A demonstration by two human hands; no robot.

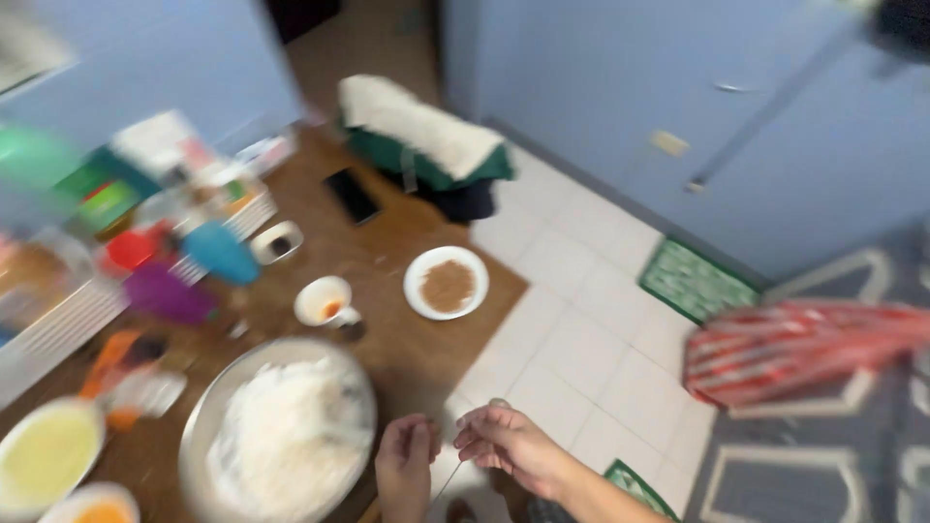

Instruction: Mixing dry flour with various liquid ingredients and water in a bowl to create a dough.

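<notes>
My left hand (405,470) and my right hand (506,444) meet at the bottom of the head view, just off the near edge of a brown wooden table (387,242). The fingertips of both pinch something thin between them, too blurred to name. Just left of my left hand stands a big metal bowl of white rice (283,426). Beyond it sit a white cup with an orange spot (325,300) and a white plate of brown powder (447,283).
The table's left side holds coloured containers (174,266), a bowl of yellow liquid (44,453), a small dark-filled dish (277,242) and a black phone (352,196). A chair draped with white and green cloth (426,140) stands at the far end. A red striped bag (794,349) lies at right on the tiled floor.
</notes>
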